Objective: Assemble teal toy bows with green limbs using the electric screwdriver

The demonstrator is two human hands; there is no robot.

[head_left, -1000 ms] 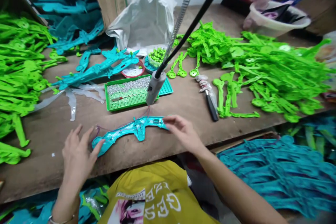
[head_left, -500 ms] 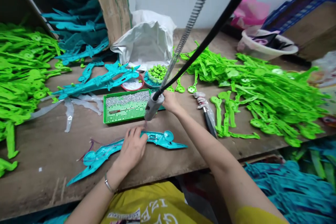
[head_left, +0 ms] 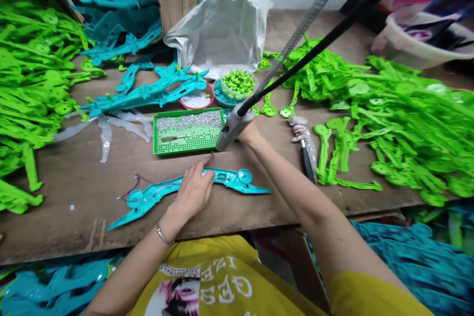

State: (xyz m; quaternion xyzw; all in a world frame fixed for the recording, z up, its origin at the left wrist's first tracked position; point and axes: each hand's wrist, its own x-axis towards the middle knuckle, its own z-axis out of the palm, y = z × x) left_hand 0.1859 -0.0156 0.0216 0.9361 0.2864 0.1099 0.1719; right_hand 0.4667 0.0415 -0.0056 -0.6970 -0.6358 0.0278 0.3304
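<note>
Presently, the left hand [head_left: 194,185] lies palm down across the middle of the long blue shell [head_left: 166,188], which rests on the table [head_left: 237,212] and shows at both sides of this hand. Its fingers are close together and slightly bent; whether they grip the shell or only press on it, I cannot tell. To the left of this hand, thin reddish-purple wires [head_left: 138,177] go along the shell and pass a little over its edge. On the wrist below the hand is a metal bracelet [head_left: 163,233].

The right hand [head_left: 250,132] is farther forward, behind the grey tool head [head_left: 235,128] that hangs slanted from a black arm [head_left: 326,37]. It is mostly hidden by this tool head, so I cannot tell if it is open or closed, or what it holds.

Between the two hands, somewhat to the left, stands the green tray [head_left: 187,150], with many small silvery pieces [head_left: 188,120] and a thin tool [head_left: 179,137]. Beyond the right hand is a bowl [head_left: 240,97] of small green parts. To the right of this hand lie a black-handled tool [head_left: 307,160] and, farther, a large heap of green parts [head_left: 414,118].
</note>
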